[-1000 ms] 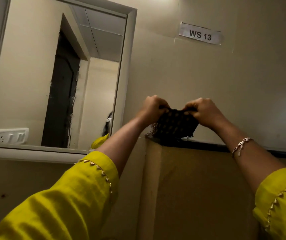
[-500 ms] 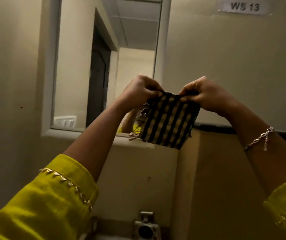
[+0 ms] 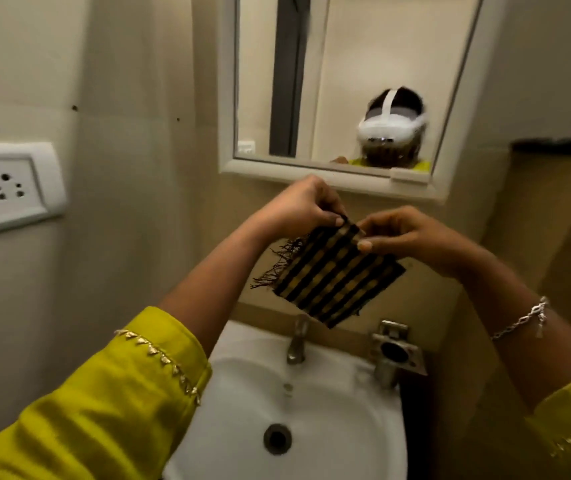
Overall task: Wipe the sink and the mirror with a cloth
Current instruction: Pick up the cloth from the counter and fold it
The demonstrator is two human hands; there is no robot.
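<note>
A black-and-yellow checked cloth (image 3: 332,275) with a frayed left edge hangs in the air above the white sink (image 3: 315,403). My left hand (image 3: 298,206) and my right hand (image 3: 405,233) both pinch its top corner, fingers close together. The cloth dangles below them, tilted, over the tap (image 3: 296,341). The mirror (image 3: 343,81) in a white frame is on the wall just above my hands, apart from the cloth. The sink's dark drain (image 3: 277,439) is visible below.
A white socket plate (image 3: 7,187) is on the left wall. A metal fitting with a hole (image 3: 396,351) stands at the sink's right rear. A boxed-in ledge with a dark top (image 3: 557,147) rises on the right. The mirror reflects a white headset.
The cloth was lifted off the dark-topped ledge on the right and carried left and down over the sink. The view dropped, so the sink now shows. My hands moved closer together on the cloth.
</note>
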